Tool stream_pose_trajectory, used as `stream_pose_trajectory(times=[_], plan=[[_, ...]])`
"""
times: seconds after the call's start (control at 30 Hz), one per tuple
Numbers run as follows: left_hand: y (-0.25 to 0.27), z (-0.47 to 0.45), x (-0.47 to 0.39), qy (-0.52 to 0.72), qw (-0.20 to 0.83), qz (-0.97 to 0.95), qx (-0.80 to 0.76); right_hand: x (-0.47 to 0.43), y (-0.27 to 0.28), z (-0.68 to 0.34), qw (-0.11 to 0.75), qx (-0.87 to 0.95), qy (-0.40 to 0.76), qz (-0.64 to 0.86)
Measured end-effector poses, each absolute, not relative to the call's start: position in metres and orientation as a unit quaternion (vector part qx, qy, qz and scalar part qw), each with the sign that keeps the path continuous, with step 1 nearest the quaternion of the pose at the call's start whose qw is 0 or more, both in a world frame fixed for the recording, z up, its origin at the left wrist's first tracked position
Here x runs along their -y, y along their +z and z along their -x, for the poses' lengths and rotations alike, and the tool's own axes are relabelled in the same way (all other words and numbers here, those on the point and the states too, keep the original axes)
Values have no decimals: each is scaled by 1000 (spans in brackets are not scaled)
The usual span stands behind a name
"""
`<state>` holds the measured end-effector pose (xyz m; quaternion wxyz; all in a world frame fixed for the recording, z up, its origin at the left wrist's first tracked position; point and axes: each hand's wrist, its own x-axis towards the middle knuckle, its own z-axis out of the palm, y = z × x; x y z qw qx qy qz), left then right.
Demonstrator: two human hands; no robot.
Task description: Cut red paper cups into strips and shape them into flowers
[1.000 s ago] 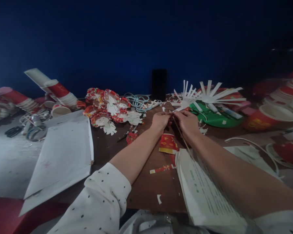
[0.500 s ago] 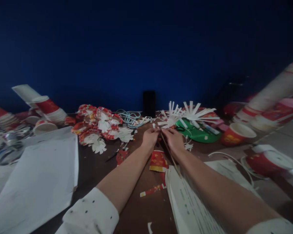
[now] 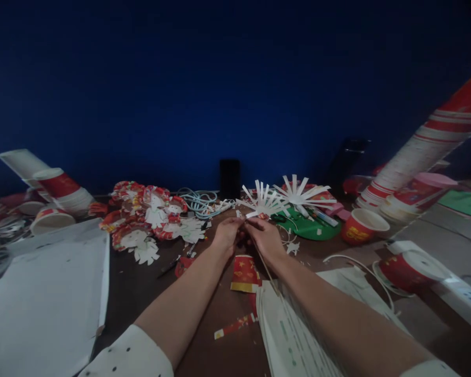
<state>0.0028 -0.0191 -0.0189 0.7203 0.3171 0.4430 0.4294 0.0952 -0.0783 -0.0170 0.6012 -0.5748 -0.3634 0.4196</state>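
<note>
My left hand [image 3: 226, 234] and my right hand [image 3: 267, 240] meet over the middle of the table, fingertips pinched close together. From under my right hand a thin stick [image 3: 270, 273] slants down toward me. What my left fingertips pinch is too small to make out. Just below my hands lies a piece of red cup paper [image 3: 244, 273] with a gold edge. Beyond them, two white paper fans of cut strips [image 3: 264, 201] rest beside a green disc [image 3: 322, 231]. A narrow red paper strip [image 3: 235, 325] lies nearer to me.
Red-rimmed paper crafts with white cut-outs [image 3: 155, 214] pile up at left, near a coiled pale blue cord [image 3: 198, 201]. A white board [image 3: 51, 293] lies at far left. Stacked paper cups [image 3: 416, 141] lean at right, behind a red cup [image 3: 363, 228]. White sheets [image 3: 286, 324] lie under my right forearm.
The whole scene has shifted left and slightly down as my head turned. Both hands stay pinched together, and the stick remains under my right hand.
</note>
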Motion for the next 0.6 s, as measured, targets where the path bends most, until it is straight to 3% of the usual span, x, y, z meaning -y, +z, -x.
stream_pose_trajectory(times=[0.37,0.6], plan=[[-25,2,15,426,749,-345,-373,71,-15,-101,589,345,393,616],[-27,3,11,421,724,-353,-418,64,-19,-108,593,335,413,605]])
